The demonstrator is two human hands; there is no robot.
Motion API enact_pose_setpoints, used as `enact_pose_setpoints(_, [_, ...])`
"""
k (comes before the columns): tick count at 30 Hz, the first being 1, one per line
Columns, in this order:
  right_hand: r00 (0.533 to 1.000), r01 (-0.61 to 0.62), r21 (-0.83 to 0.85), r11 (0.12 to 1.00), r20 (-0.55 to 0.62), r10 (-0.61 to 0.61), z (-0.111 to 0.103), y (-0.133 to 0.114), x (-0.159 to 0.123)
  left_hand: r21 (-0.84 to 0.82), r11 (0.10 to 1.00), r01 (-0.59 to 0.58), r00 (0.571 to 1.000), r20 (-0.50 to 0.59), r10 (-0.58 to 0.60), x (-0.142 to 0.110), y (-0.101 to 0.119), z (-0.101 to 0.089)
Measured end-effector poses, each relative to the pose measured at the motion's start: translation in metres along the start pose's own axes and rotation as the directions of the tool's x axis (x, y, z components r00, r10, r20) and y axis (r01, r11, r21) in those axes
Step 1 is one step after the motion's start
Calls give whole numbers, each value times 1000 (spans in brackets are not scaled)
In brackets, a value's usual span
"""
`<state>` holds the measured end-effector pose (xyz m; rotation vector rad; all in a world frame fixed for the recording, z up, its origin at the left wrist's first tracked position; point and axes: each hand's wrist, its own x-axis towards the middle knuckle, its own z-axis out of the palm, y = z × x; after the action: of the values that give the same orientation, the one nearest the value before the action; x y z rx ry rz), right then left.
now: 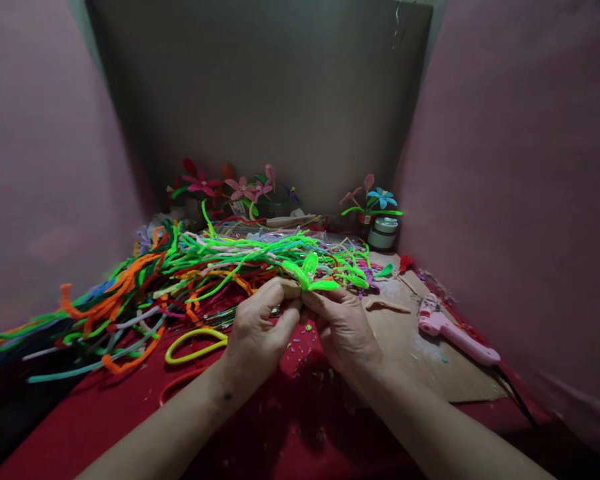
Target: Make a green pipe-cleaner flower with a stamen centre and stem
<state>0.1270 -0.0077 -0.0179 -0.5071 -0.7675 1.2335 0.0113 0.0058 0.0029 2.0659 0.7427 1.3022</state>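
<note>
Between my two hands is a bright green pipe-cleaner flower (310, 272) with several looped petals spread upward and outward. My left hand (267, 320) pinches its base from the left, thumb and forefinger pressed together. From the right, my right hand (344, 323) closes its fingertips on the same base, partly under the right petal. The fingertips hide the flower's lower end. Just behind it lies a large pile of loose pipe cleaners (220, 253), mostly green with orange, white and red ones.
Scissors with yellow handles (197, 345) lie left of my left hand. At right, a pink glue gun (457, 339) with a cord rests on cardboard (405, 353). Finished pipe-cleaner flowers (243, 189) and a lidded jar (383, 233) stand at the back. Scraps dot the red cloth (300, 440).
</note>
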Motion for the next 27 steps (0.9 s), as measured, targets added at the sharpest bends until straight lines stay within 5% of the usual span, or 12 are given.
enact_pose_setpoints(5, [999,-17,66,998,-26,19,1,0,-1,222,963,-153,987,-23,162,-2,-4,3])
enact_pose_setpoints(12, [996,-42,146,988,-75,53,6,-1,-2,265,926,-269,954,-61,294,-3,-14,5])
enact_pose_setpoints(22, [992,-92,207,974,-64,107,9,1,-2,35,994,-104,977,-182,108,-6,-20,8])
enact_pose_setpoints(27, [993,-73,222,972,-79,93,12,1,-5,61,997,36,974,-225,-22,-8,-12,8])
